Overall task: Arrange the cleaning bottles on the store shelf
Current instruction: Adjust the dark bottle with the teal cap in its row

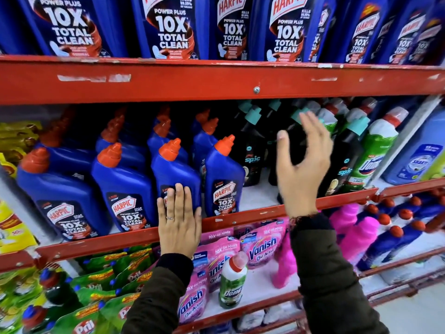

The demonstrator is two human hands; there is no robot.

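Blue Harpic bottles with orange caps stand in rows on the middle red shelf point(240, 219). My left hand point(179, 220) lies flat, fingers together, against the label of the third front Harpic bottle point(174, 172). It presses rather than grips. Another Harpic bottle point(224, 177) stands just right of it. My right hand point(303, 162) hovers open, fingers spread, in front of the black Spic bottles point(252, 153) with teal caps, holding nothing. A gap of bare shelf shows below that hand.
Larger Harpic bottles point(168, 27) fill the top shelf. Green-and-white Domex bottles point(375, 155) stand right of the Spic ones. The lower shelf holds pink Vanish pouches point(262, 244), one Domex bottle point(232, 283), pink bottles point(356, 235) and green Pril pouches point(101, 283).
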